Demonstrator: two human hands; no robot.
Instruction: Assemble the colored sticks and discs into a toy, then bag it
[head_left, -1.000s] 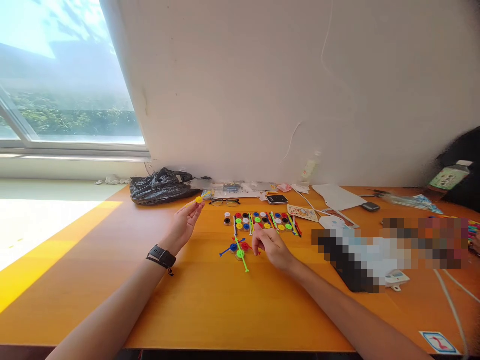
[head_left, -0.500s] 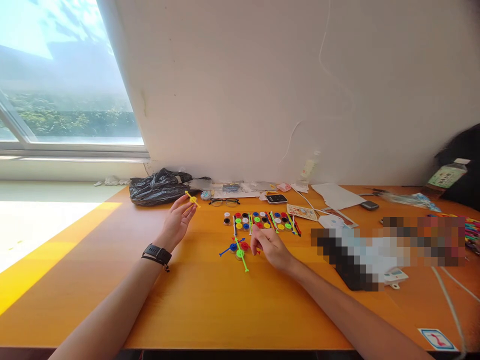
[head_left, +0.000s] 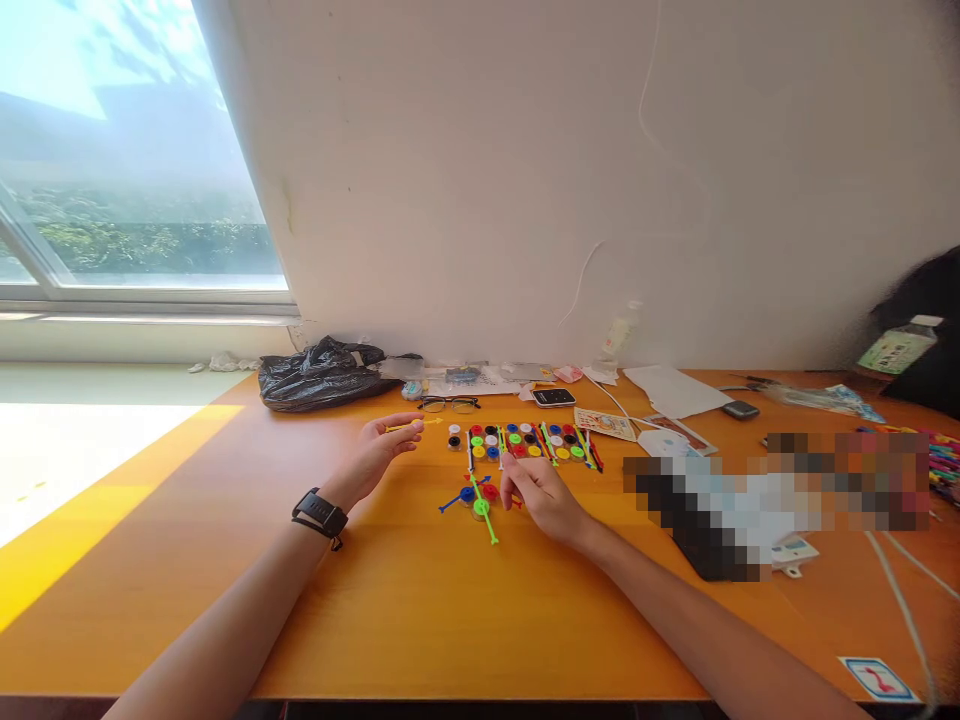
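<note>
Lower now, our left hand (head_left: pixel 382 452) pinches a thin yellow plastic stick (head_left: pixel 411 425). Our right hand (head_left: pixel 541 494), loosely curled, touches small joined plastic wheels (head_left: pixel 480 497).

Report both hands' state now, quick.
Left hand: closed on a yellow stick, pinched at the fingertips.
Right hand: fingers curled beside the small coloured assembly; whether it grips anything cannot be told.

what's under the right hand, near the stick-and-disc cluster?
The right hand rests on the orange table, fingertips beside the red disc of the cluster. Whatever lies beneath its palm and curled fingers is covered.
</note>
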